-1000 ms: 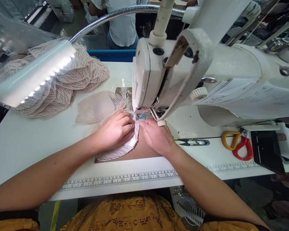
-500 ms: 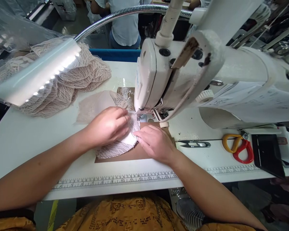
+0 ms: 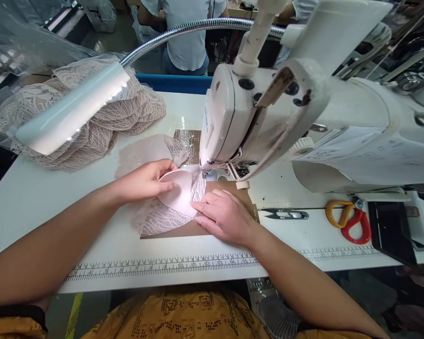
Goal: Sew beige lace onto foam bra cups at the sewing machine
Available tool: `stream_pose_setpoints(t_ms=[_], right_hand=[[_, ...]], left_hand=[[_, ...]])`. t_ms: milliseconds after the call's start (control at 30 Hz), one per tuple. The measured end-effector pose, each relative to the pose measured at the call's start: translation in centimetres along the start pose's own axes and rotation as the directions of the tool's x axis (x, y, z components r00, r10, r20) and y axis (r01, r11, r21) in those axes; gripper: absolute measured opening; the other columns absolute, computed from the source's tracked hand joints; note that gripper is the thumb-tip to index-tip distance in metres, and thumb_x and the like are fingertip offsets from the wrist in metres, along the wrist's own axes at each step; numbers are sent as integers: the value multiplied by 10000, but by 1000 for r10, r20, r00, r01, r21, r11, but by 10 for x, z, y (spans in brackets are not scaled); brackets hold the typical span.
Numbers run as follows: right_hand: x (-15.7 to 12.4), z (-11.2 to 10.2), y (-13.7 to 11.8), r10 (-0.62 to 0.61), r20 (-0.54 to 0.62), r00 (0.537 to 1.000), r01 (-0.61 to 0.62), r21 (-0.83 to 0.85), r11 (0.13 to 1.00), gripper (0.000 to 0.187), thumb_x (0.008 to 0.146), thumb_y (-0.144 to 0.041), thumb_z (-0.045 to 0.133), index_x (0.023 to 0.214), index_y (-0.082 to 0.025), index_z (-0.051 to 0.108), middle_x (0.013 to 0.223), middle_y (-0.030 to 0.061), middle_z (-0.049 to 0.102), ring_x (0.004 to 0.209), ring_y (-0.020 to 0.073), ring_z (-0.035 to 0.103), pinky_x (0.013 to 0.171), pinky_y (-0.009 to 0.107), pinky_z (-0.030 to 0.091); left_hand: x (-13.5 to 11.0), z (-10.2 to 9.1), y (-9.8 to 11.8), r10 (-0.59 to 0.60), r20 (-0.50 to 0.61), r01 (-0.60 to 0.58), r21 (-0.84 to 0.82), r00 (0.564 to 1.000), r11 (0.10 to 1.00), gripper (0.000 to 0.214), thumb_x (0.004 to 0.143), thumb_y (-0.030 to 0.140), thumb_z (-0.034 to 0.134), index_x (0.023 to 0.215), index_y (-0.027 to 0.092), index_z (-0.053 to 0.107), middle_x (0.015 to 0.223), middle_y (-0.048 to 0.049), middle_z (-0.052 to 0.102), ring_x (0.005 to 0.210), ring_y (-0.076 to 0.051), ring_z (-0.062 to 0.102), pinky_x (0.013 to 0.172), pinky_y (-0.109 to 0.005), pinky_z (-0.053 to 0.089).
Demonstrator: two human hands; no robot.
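Observation:
A pale pink lace piece (image 3: 162, 219) with a smooth rounded cup part (image 3: 180, 195) lies on a brown sheet just left of the sewing machine's needle (image 3: 207, 172). My left hand (image 3: 144, 181) grips the cup's upper left rim, thumb and fingers closed on it. My right hand (image 3: 224, 214) rests on the piece's right edge, fingers pressed down on the fabric near the presser foot. The white sewing machine head (image 3: 233, 117) stands right above the fabric.
A heap of lace pieces (image 3: 92, 127) sits at the back left under the LED lamp bar (image 3: 74, 110). Another flat lace piece (image 3: 144, 150) lies behind my left hand. Thread snips (image 3: 286, 214) and red-yellow scissors (image 3: 349, 221) lie to the right. A person stands beyond the table.
My left hand slid left off the top of the lace, uncovering the smooth cup, and now holds its rim. My right hand drew back slightly toward me along the edge.

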State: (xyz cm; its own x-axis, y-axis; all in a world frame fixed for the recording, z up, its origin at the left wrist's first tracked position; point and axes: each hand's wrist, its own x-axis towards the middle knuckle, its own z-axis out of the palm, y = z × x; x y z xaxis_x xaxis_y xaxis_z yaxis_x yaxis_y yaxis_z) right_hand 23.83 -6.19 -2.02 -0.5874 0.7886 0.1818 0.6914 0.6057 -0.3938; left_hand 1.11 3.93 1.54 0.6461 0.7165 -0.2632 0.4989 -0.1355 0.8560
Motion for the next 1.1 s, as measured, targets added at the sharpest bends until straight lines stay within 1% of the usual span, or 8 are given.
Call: stream_pose_setpoints(t_ms=[167,400,600,700,800,867,933,1100], right_hand=[[-1,0,2,21,-25,999,-20,18,1000,347,955,-357,490,1164,-137,658,880,64,663,780,183,494,719,318,397],[2,3,-1,-2,9,1000,2,-67,998,341,941,-405,511,1136,-176,669,885,54,652,780,188,478,711,319,364],[3,4,-3,21,24,999,-18,-102,995,326,943,-393,517,1141,-183,667,863,48,633,778,186,458,713,311,344],[3,3,-4,28,36,999,-24,-97,995,317,951,-393,505,1138,-195,667,847,41,622,776,185,455,711,307,337],[4,2,-4,21,31,999,-18,-108,994,312,954,-394,495,1112,-194,675,845,44,620,780,187,455,714,311,334],[4,2,-4,19,31,999,-15,-119,993,307,950,-397,501,1079,-188,684,846,48,623,782,190,457,717,317,337],[4,2,-4,19,34,999,-14,-118,993,299,943,-396,515,1068,-186,687,857,52,631,783,190,464,717,318,345],[2,3,2,8,-30,1000,-9,-59,998,264,951,-334,501,1044,-192,704,870,48,674,793,178,534,740,311,394]], left_hand=[[3,6,-4,-114,65,113,14,991,993,238,740,373,655,835,158,614,676,8,602,573,-140,542,516,-228,382],[1,5,5,-106,-43,114,281,993,953,178,707,339,631,656,178,575,552,39,533,479,-112,474,445,-214,299],[-4,7,11,-30,-147,118,639,989,760,286,772,456,605,674,190,571,558,-7,566,499,-175,515,455,-259,295],[-6,10,10,287,-201,-9,805,937,593,351,773,413,659,1003,150,628,871,-109,660,777,-286,599,579,-324,408],[-2,18,4,579,-26,-291,846,815,447,300,904,289,540,1152,133,607,1093,-150,641,965,-293,570,764,-395,452],[4,26,-2,634,127,-451,807,763,381,246,966,240,454,1097,149,642,1037,-121,658,932,-246,567,785,-376,447],[9,34,-9,620,219,-521,775,753,358,248,977,228,456,1110,161,653,974,-104,662,890,-222,564,761,-353,441],[14,40,-21,616,259,-554,755,744,352,284,953,199,500,1196,162,643,947,-113,644,882,-231,557,745,-356,431]])
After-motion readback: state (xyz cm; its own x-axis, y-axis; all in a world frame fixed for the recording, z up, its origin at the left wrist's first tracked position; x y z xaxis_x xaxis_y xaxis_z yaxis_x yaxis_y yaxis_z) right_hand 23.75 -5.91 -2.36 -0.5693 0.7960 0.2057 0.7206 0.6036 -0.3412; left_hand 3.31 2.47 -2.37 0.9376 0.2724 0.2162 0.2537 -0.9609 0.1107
